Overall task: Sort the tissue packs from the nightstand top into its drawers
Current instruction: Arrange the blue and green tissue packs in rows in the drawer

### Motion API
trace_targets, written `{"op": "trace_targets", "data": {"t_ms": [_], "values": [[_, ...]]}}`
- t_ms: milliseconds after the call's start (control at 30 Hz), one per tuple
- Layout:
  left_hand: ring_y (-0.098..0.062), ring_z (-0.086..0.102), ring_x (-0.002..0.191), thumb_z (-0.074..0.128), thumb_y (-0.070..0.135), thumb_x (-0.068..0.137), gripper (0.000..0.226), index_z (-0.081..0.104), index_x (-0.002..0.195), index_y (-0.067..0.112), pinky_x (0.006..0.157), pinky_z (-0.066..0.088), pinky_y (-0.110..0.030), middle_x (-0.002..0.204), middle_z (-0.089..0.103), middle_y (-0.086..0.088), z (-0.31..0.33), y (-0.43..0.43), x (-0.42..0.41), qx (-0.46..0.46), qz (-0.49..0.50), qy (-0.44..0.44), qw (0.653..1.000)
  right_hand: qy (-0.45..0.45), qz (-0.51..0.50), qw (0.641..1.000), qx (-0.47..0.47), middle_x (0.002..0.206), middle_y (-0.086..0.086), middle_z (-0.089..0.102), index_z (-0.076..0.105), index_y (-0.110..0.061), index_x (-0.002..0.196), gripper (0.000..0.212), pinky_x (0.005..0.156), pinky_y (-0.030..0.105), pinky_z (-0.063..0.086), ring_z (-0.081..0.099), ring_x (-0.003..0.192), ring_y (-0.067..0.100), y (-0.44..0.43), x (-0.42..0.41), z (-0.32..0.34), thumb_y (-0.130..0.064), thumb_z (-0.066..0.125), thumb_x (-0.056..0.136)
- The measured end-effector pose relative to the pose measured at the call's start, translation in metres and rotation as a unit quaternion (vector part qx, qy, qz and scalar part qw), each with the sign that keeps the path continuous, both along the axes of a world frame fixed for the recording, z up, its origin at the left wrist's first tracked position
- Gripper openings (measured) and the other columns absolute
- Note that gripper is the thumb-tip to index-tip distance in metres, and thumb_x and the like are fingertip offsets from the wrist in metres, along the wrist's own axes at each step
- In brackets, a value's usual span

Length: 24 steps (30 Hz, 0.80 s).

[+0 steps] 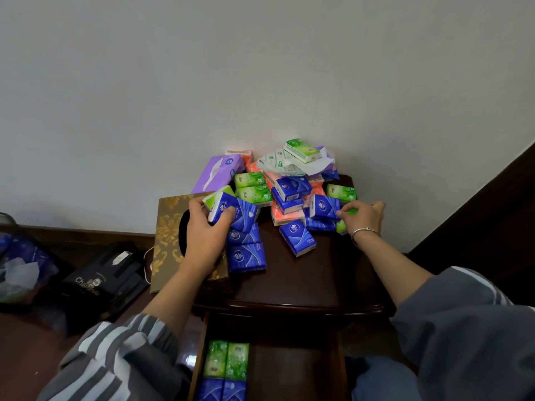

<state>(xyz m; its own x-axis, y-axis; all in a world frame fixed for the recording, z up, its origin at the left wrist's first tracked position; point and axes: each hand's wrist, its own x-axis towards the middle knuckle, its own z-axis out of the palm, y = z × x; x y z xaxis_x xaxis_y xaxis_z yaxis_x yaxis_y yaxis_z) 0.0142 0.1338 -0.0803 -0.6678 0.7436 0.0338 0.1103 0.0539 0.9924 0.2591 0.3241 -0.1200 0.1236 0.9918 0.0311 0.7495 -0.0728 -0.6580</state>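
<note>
A heap of small blue, green and orange tissue packs [291, 192] covers the back of the dark wooden nightstand top [318, 270]. My left hand [207, 224] grips a blue pack [240, 212] together with a green one at the heap's left side. Over at the right edge of the heap, my right hand [363, 215] pinches a green pack [346, 218]. Below the top, the open drawer [289, 369] holds two green packs [226, 360] and two blue packs [223, 389] along its left side.
A gold patterned tissue box [168, 235] stands at the nightstand's left, with a purple tissue box [218, 172] behind it against the wall. A black box [101, 282] and a plastic bag [20, 264] lie on the floor to the left. Dark furniture rises at the right.
</note>
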Motion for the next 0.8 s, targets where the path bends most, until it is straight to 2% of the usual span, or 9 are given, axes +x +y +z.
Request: {"op": "trace_targets", "data": {"t_ms": [100, 200, 267, 333, 400, 533, 633, 733, 800], "values": [[0.008, 0.067, 0.077, 0.068, 0.027, 0.087, 0.036, 0.042, 0.108, 0.016, 0.05, 0.047, -0.008, 0.098, 0.064, 0.008, 0.0, 0.001, 0.001, -0.001, 0.003, 0.006, 1.0, 0.003, 0.005, 0.999, -0.042, 0.117, 0.013, 0.038, 0.073, -0.019, 0.082, 0.016, 0.093, 0.029, 0.041, 0.045, 0.115, 0.036, 0.006, 0.008, 0.004, -0.031, 0.077, 0.073], [0.007, 0.067, 0.076, 0.068, 0.027, 0.086, 0.034, 0.042, 0.106, 0.017, 0.049, 0.047, -0.009, 0.097, 0.065, 0.007, 0.0, 0.001, 0.001, -0.003, 0.004, 0.008, 1.0, -0.042, 0.014, 0.992, -0.119, 0.132, 0.017, 0.037, 0.072, -0.019, 0.1, 0.05, 0.103, 0.039, 0.04, 0.045, 0.118, 0.038, 0.015, 0.009, 0.013, -0.058, 0.072, 0.068], [0.007, 0.067, 0.077, 0.068, 0.028, 0.086, 0.034, 0.042, 0.106, 0.017, 0.049, 0.047, -0.009, 0.097, 0.065, 0.007, -0.001, 0.002, 0.001, -0.002, 0.003, 0.005, 1.0, -0.097, 0.029, 0.976, -0.192, 0.143, 0.018, 0.029, 0.06, -0.015, 0.123, 0.082, 0.109, 0.044, 0.034, 0.033, 0.131, 0.038, 0.024, 0.001, 0.021, -0.072, 0.064, 0.064], [0.007, 0.068, 0.08, 0.068, 0.029, 0.086, 0.035, 0.042, 0.107, 0.018, 0.05, 0.048, -0.009, 0.099, 0.065, 0.008, -0.002, 0.002, 0.0, -0.002, 0.0, -0.001, 1.0, -0.125, 0.032, 0.963, -0.238, 0.152, 0.017, 0.018, 0.037, -0.01, 0.141, 0.108, 0.113, 0.048, 0.028, 0.018, 0.14, 0.037, 0.029, -0.012, 0.027, -0.075, 0.064, 0.059], [0.007, 0.068, 0.081, 0.068, 0.031, 0.086, 0.036, 0.041, 0.108, 0.019, 0.05, 0.049, -0.01, 0.099, 0.064, 0.009, -0.003, 0.003, 0.0, -0.003, -0.003, -0.003, 1.0, -0.122, 0.002, 0.959, -0.255, 0.153, 0.014, 0.014, 0.025, -0.009, 0.146, 0.119, 0.112, 0.048, 0.03, 0.015, 0.141, 0.036, 0.029, -0.022, 0.027, -0.07, 0.072, 0.055], [0.006, 0.068, 0.08, 0.068, 0.03, 0.087, 0.035, 0.041, 0.107, 0.019, 0.051, 0.049, -0.01, 0.099, 0.065, 0.009, -0.005, 0.004, -0.001, 0.003, -0.003, -0.001, 1.0, -0.133, -0.035, 0.959, -0.248, 0.151, 0.013, 0.018, 0.029, -0.009, 0.143, 0.113, 0.108, 0.047, 0.03, 0.015, 0.139, 0.036, 0.027, -0.029, 0.016, -0.06, 0.079, 0.056], [0.006, 0.068, 0.083, 0.067, 0.031, 0.086, 0.036, 0.041, 0.108, 0.02, 0.053, 0.05, -0.01, 0.099, 0.065, 0.01, -0.007, 0.003, -0.001, 0.011, -0.003, -0.003, 1.0, -0.062, -0.022, 0.972, -0.224, 0.144, 0.013, 0.027, 0.05, -0.013, 0.131, 0.094, 0.107, 0.047, 0.036, 0.025, 0.132, 0.036, 0.026, -0.019, 0.005, -0.057, 0.081, 0.055], [0.004, 0.068, 0.085, 0.068, 0.031, 0.086, 0.037, 0.041, 0.109, 0.019, 0.054, 0.051, -0.011, 0.1, 0.065, 0.01, -0.007, 0.002, -0.001, 0.016, -0.002, -0.004, 1.0, 0.142, -0.001, 0.976, -0.168, 0.133, 0.015, 0.047, 0.062, -0.013, 0.113, 0.067, 0.098, 0.044, 0.048, 0.049, 0.118, 0.032, 0.013, -0.001, 0.0, -0.04, 0.086, 0.057], [0.004, 0.068, 0.084, 0.068, 0.03, 0.086, 0.036, 0.04, 0.107, 0.021, 0.054, 0.051, -0.011, 0.099, 0.065, 0.011, -0.007, 0.002, 0.0, 0.022, -0.004, -0.001, 1.0, 0.326, 0.022, 0.935, -0.138, 0.118, 0.017, 0.063, 0.06, -0.009, 0.11, 0.049, 0.082, 0.038, 0.058, 0.066, 0.09, 0.024, -0.005, 0.013, 0.009, -0.023, 0.082, 0.068]]}}
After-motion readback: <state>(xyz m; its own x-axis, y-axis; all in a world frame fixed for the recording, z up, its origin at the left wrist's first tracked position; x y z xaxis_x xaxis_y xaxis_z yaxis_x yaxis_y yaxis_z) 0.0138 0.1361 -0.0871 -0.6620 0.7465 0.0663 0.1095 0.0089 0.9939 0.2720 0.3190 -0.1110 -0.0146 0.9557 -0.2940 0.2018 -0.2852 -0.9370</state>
